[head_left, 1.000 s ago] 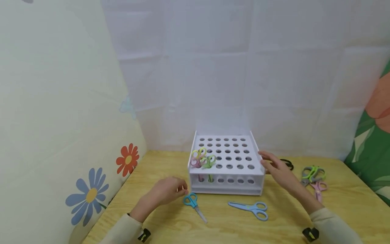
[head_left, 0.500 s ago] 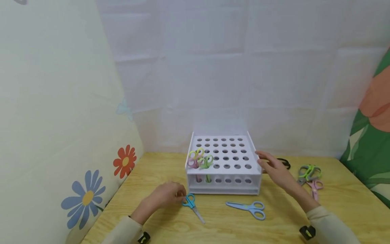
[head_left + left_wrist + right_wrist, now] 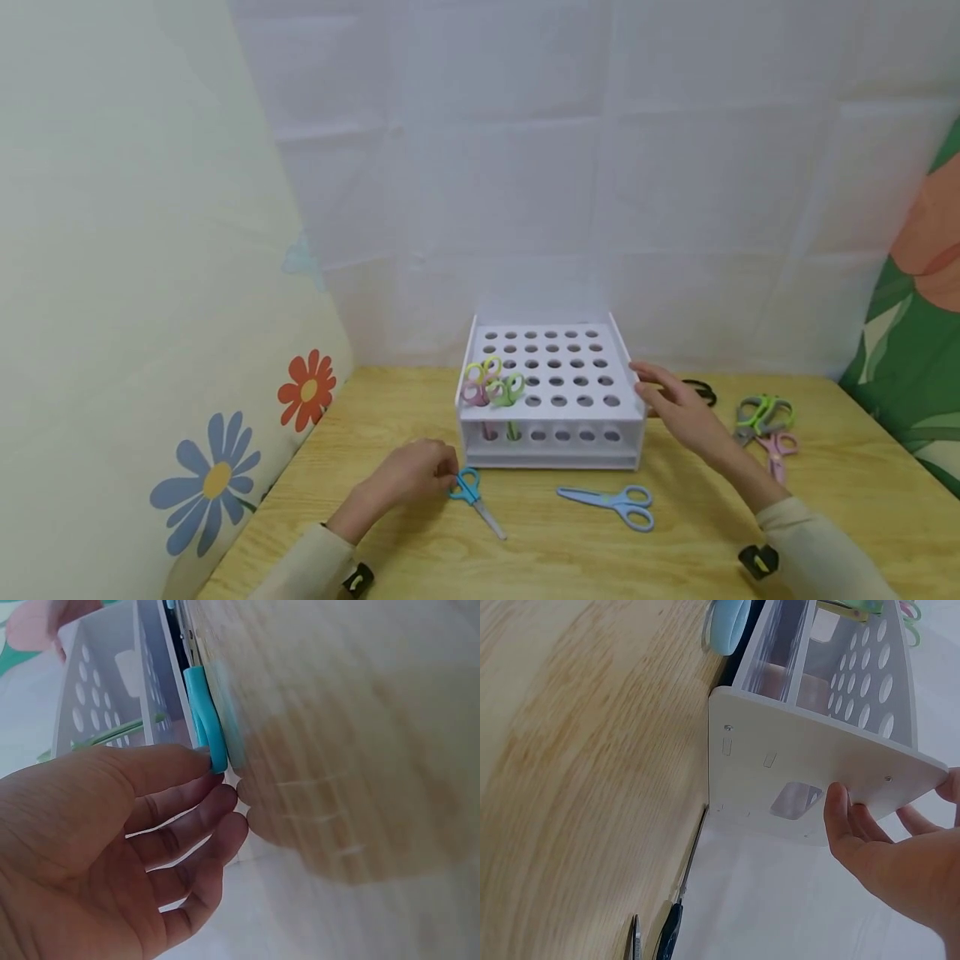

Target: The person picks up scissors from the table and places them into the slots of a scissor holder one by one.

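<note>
Teal-handled scissors [image 3: 468, 490] lie on the table in front of the white rack [image 3: 551, 412], blade toward the near right. My left hand [image 3: 414, 473] pinches one handle loop between thumb and fingers, as the left wrist view shows; the fingertips [image 3: 238, 825] meet the tabletop. At the rack's right side, my right hand [image 3: 678, 412] rests its fingers on the side panel [image 3: 802, 750] without wrapping round it. Pink-and-yellow scissors [image 3: 480, 387] and green scissors [image 3: 507, 390] stand handles-up in holes at the rack's front left.
Light blue scissors [image 3: 613, 503] lie on the wooden table [image 3: 555, 567] before the rack. To the right lie green-and-grey scissors [image 3: 761, 417], pink scissors [image 3: 777, 450] and a black-handled pair [image 3: 703, 392]. A white cloth [image 3: 480, 167] hangs behind.
My left hand has closed its fingers onto the teal scissors' handle from just beside it. The right hand stays at the rack's side. The head view has shifted slightly.
</note>
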The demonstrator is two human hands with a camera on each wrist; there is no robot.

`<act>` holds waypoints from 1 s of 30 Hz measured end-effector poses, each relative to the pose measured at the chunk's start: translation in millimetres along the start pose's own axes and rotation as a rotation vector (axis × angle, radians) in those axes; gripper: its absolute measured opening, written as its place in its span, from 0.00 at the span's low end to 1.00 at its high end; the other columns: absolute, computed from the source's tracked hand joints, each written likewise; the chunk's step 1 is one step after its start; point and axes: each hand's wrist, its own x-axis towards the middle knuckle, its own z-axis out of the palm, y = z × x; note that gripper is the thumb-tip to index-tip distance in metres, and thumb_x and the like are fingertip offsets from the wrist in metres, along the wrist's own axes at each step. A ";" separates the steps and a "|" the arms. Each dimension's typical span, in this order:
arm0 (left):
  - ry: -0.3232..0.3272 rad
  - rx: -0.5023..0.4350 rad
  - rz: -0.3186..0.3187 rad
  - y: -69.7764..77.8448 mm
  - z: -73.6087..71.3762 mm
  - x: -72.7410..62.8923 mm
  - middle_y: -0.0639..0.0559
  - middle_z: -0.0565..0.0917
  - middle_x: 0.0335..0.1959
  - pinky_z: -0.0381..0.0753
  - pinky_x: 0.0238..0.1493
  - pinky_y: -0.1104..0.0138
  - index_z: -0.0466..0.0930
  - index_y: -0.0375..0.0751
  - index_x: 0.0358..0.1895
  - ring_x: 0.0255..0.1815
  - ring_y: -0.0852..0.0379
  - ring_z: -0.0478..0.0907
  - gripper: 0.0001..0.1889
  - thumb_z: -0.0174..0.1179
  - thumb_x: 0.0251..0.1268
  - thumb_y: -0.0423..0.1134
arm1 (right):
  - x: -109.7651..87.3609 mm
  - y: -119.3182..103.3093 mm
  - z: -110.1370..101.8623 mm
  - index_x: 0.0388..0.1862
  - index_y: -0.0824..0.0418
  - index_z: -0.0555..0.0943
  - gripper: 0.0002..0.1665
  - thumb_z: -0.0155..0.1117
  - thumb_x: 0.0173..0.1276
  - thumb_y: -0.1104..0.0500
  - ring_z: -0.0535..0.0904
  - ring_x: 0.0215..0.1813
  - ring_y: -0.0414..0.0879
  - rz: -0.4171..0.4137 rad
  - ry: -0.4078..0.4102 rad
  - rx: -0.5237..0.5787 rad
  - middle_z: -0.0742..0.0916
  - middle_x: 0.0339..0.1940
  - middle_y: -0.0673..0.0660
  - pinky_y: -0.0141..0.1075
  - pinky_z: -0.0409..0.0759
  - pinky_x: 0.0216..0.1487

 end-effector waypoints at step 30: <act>0.053 -0.069 0.132 -7.3 -4.2 2.7 0.57 0.79 0.35 0.78 0.35 0.68 0.89 0.36 0.46 0.33 0.64 0.74 0.08 0.61 0.70 0.30 | -2.7 -1.6 0.9 0.80 0.61 0.62 0.34 0.50 0.83 0.47 0.76 0.63 0.64 -0.013 0.007 -0.004 0.70 0.73 0.71 0.48 0.82 0.53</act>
